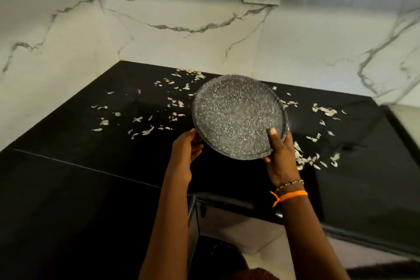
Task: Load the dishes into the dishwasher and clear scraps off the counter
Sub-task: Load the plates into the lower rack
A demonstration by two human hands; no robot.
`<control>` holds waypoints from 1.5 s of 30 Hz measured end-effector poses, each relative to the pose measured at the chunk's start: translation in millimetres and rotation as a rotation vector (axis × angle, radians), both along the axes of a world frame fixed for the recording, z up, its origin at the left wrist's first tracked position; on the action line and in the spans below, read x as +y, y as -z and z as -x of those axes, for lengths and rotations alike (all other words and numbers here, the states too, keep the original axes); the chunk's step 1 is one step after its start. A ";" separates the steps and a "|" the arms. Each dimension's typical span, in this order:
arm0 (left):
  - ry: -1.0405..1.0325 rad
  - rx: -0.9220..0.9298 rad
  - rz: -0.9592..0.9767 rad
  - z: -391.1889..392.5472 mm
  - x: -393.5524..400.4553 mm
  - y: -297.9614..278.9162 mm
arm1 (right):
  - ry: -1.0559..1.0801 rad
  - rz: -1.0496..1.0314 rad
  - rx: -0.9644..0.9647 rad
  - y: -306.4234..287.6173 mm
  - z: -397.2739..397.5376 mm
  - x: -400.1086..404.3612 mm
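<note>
My two forearms come up from the bottom of the view, the right one banded with an orange thread [289, 195] and a bead bracelet at the wrist. Between them I hold the speckled grey plate [238, 116] tilted up off the black counter [68, 177], its face toward me. My right hand [280, 157] clamps the near right rim, thumb lying over the face and fingers behind. My left hand [187, 148] curls round the near left edge, fingertips on the rim. Pale scraps [141, 118] are scattered on the counter beyond and to both sides of my grip, thickest just right of my right hand. I judge this the dish-loading step: the plate is lifted and must now go down to the dishwasher, which I cannot see here. The scraps are not yet cleared.
</note>
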State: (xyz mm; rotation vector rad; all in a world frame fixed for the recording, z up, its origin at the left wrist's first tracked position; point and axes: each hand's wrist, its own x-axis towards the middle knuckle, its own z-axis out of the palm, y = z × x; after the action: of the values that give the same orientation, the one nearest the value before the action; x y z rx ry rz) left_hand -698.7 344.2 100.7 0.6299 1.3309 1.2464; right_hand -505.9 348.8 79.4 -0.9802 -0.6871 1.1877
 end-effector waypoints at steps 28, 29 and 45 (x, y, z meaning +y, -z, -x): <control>1.010 0.249 0.115 -356.7 -341.2 74.8 | 0.904 0.262 -0.152 42.2 -295.3 -486.4; 1.046 0.242 0.121 -372.3 -353.4 79.2 | 0.917 0.310 -0.113 45.6 -304.4 -505.0; 1.087 0.395 0.402 -570.8 -400.8 173.7 | 0.831 0.847 0.085 115.6 -479.8 -556.6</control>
State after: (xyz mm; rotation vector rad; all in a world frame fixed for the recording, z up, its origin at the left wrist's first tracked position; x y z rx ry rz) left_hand -127.9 -56.5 -72.9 1.1208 1.1948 -0.0290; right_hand -26.1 -207.9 -36.2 -1.6790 0.3586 0.7292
